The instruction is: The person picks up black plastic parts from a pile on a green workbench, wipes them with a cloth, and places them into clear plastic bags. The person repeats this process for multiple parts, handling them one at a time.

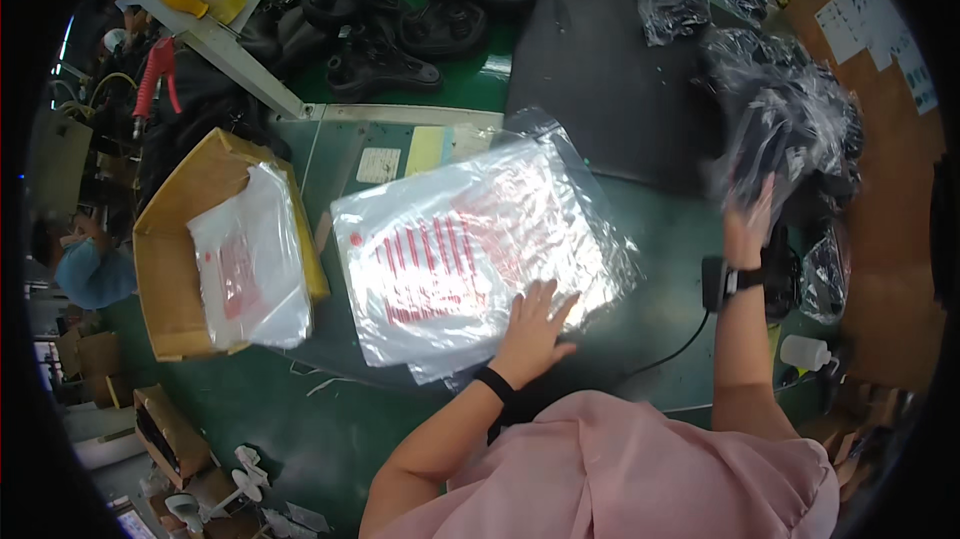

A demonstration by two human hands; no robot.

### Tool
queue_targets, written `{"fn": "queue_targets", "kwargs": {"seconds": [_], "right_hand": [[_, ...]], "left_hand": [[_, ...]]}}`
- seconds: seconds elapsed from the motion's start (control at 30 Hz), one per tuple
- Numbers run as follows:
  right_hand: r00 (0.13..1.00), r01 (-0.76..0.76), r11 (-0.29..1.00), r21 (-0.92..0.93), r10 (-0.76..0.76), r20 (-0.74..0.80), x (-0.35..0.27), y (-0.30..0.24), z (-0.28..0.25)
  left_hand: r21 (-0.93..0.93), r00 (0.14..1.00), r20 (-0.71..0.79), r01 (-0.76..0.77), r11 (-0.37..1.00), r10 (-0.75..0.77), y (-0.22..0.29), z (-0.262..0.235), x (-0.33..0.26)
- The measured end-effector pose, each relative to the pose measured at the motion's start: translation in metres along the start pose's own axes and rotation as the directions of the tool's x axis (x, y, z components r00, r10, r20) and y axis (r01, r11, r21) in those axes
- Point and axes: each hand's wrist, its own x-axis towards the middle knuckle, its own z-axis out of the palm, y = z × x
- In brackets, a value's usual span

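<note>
My left hand lies with spread fingers on the lower right part of a stack of clear plastic bags with red print. Nothing is gripped in it. Out to the right, my right hand is at the lower end of a crinkled clear plastic bag with something dark inside. The bag is smeared by motion and covers part of the fingers, but they appear closed on it. Around it, several more bagged dark items are piled along the table's right side.
A yellow-brown box with more printed bags stands at the left. Black bicycle saddles lie at the back, beside a dark mat. A red air gun hangs at upper left. A white bottle is at lower right.
</note>
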Motion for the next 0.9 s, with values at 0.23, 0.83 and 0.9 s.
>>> {"fn": "queue_targets", "kwargs": {"seconds": [0.23, 0.83, 0.9], "right_hand": [[0.657, 0.74, -0.007, -0.672, 0.221, 0.721, 0.042, 0.301, 0.201], [0.7, 0.707, -0.436, -0.557, 0.318, 0.64, 0.046, 0.419, 0.294], [0.775, 0.631, -0.336, -0.699, 0.24, 0.585, 0.04, 0.424, 0.283]], "left_hand": [[-0.068, 0.998, 0.007, -0.069, 0.995, 0.07, -0.043, 0.018, -0.001], [-0.036, 0.94, -0.09, 0.327, 0.944, -0.329, -0.113, -0.061, -0.036], [0.079, 0.951, -0.182, 0.269, 0.96, -0.251, -0.097, -0.045, -0.033]]}}
